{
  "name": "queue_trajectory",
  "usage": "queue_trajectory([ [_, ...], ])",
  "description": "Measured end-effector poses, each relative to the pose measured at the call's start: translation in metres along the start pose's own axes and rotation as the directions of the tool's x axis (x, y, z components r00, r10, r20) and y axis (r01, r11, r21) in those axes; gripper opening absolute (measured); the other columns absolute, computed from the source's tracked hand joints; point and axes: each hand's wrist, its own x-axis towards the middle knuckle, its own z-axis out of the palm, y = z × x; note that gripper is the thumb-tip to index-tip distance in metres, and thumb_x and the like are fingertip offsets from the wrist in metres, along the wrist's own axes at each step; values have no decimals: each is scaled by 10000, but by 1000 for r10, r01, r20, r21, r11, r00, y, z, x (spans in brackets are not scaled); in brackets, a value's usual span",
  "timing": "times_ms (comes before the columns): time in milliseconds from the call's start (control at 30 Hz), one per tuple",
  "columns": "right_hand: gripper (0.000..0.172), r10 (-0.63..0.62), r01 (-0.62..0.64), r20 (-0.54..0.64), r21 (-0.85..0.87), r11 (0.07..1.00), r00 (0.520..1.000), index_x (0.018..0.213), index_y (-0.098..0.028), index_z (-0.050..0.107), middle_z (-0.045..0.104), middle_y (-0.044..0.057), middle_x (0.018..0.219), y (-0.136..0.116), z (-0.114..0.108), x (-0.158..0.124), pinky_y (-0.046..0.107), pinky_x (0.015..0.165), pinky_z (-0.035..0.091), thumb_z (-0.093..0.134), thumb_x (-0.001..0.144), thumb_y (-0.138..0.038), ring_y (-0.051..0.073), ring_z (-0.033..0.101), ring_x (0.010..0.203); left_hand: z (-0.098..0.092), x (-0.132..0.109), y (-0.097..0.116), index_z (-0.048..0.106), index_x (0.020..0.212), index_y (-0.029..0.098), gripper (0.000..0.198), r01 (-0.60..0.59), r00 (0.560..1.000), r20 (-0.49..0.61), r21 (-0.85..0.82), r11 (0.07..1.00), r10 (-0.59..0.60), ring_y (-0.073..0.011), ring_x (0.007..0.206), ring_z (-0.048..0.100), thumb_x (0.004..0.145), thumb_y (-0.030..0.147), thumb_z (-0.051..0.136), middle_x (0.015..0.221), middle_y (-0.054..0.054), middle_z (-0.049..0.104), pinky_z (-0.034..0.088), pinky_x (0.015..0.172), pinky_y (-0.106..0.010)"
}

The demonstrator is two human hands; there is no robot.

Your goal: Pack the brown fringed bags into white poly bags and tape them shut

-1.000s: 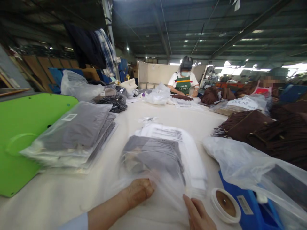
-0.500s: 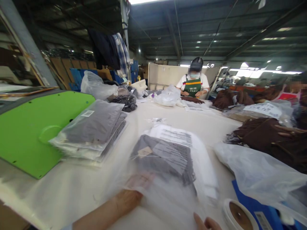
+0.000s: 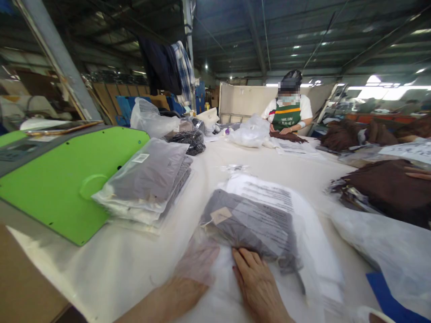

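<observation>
A folded grey garment [image 3: 256,223] with a beige tag [image 3: 221,216] lies inside a clear printed plastic bag [image 3: 227,294] in front of me. My left hand [image 3: 198,262] reaches into the bag's near end and shows through the film, fingers stretched toward the garment's near left corner. On top of the film, my right hand [image 3: 254,280] rests with fingers extended against the garment's near edge. Both hands look open, though the left is somewhat blurred. Under the garment and to its right lies a stack of white printed bags [image 3: 319,251].
Left stand a green-sided machine [image 3: 67,175] and a pile of bagged grey garments [image 3: 144,175]. Brown garments [image 3: 387,190], a large plastic bag [image 3: 387,246] and a blue item [image 3: 387,298] lie right. Across the white table [image 3: 215,166], a person in a green apron [image 3: 286,117] handles brown fabric.
My right hand has come up from the bottom edge onto the bag beside the garment. My left hand remains inside the bag. The whole view has shifted, with things appearing further right.
</observation>
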Motion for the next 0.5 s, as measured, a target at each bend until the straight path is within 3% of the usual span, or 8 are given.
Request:
queue_trajectory([
  [67,367,-23,23,0,-30,999,1000,1188,-169,525,634,71,1057,11,12,-14,303,699,499,480,851,-308,186,585,872,-11,-22,0,180,1419,159,612,-66,996,-56,-36,997,64,-201,1195,478,866,235,430,1362,-133,443,427,973,-344],
  [133,423,-37,37,5,-28,999,999,1230,-162,493,621,69,1088,19,15,-25,289,732,496,501,844,-337,179,574,889,-24,-40,-2,233,1408,245,560,-161,984,-95,-85,983,153,-184,1154,517,879,262,415,1325,-78,498,488,894,-301],
  [200,411,-41,41,8,-17,999,999,1217,-147,505,620,75,1081,21,10,-27,288,752,496,499,847,-324,176,571,888,-39,-43,-10,331,1365,300,464,-204,975,-117,-123,971,190,-158,1120,541,904,259,363,1256,-40,562,500,865,-265],
  [267,387,-50,50,21,-15,999,999,1194,-128,524,625,86,1066,19,3,-24,287,761,498,490,851,-303,175,574,890,-51,-26,-26,410,1320,258,418,-232,967,-143,-154,961,210,-142,1106,543,916,206,317,1208,-60,591,479,891,-248],
  [333,374,-61,63,79,-26,998,995,1189,-135,530,627,81,1076,22,-5,-22,275,773,498,484,853,-295,166,579,903,-54,2,-47,484,1255,198,417,-340,934,-171,-166,926,313,-139,1097,540,908,112,269,1162,-90,614,449,926,-260],
  [433,379,-55,73,191,-90,993,980,1207,-187,522,633,46,1102,44,-20,-36,270,734,511,468,859,-328,162,596,912,-45,37,-78,520,1212,162,397,-537,840,-162,-120,835,518,-183,1091,529,907,115,271,1131,-122,628,419,952,-326],
  [500,372,-33,70,237,-151,986,971,1216,-208,517,645,29,1094,67,-32,-56,279,682,520,422,865,-285,166,613,898,-38,45,-92,504,1227,154,359,-571,818,-160,-108,814,553,-198,1095,516,920,181,321,1137,-132,622,415,944,-328],
])
